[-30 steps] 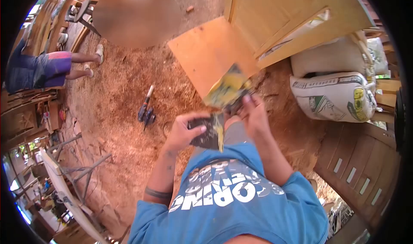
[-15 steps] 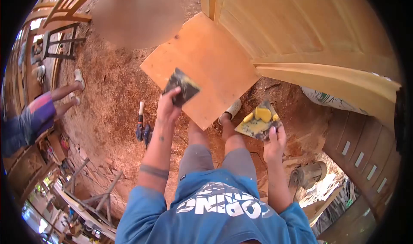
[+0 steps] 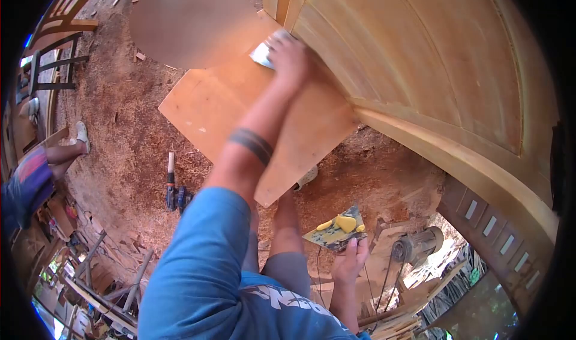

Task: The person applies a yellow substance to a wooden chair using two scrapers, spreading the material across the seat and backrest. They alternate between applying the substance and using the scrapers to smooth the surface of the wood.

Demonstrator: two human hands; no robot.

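Observation:
My left hand (image 3: pixel 290 59) reaches to the far part of an orange-brown wooden board (image 3: pixel 240 106), its fingers bent over a flat scraper (image 3: pixel 261 54) that looks pale and shiny against the surface. Motion blurs the fingers somewhat. Low at right, my right hand (image 3: pixel 349 262) grips the near edge of a stained, roughly triangular plate (image 3: pixel 331 238). Lumps of yellow paste (image 3: pixel 345 223) sit on that plate, which is apart from the board.
A large panelled wooden piece (image 3: pixel 408 58) stands along the board's right side. A power tool (image 3: pixel 174 196) lies on the dusty ground at left. Another person's leg (image 3: pixel 65 153) shows at far left. A motor (image 3: pixel 418 245) is at lower right. A blurred patch covers the upper left.
My left hand has moved forward and right with the scraper, from above the board's near left part to its far end. My right hand and the plate are lower and further left in view.

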